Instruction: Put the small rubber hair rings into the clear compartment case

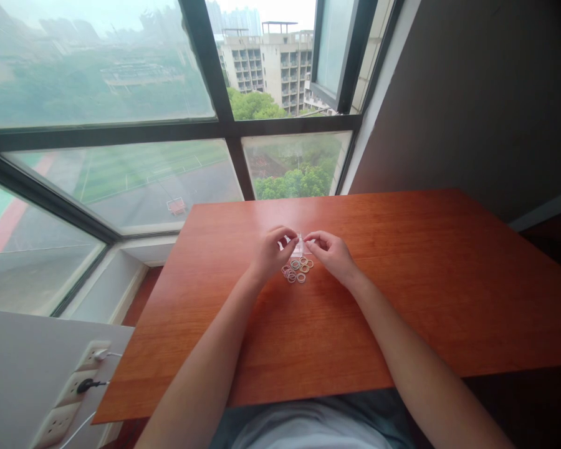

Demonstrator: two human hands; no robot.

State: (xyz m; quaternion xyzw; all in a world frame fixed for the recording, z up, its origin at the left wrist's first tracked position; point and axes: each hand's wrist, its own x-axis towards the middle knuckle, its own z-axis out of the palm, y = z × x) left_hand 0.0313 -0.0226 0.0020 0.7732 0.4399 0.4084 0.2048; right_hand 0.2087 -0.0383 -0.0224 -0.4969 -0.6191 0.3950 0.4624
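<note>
Between my hands is a small clear plastic bag (300,248), upright above the table. My left hand (275,248) pinches its left edge with thumb and forefinger. On the other side my right hand (330,251) grips the right edge the same way. Just in front of the bag, nearer to me, lies a loose cluster of several small rings (301,278), pale, pinkish and greenish, some overlapping. They look like hair ties, but are too small to be sure. Whether anything is inside the bag cannot be made out.
The reddish-brown wooden table (425,280) stretches far to the right. Beyond its back edge is a window with dark frames (290,128), one pane swung open. At the lower left, wall sockets (72,386) hold plugs and cables beside the table's edge.
</note>
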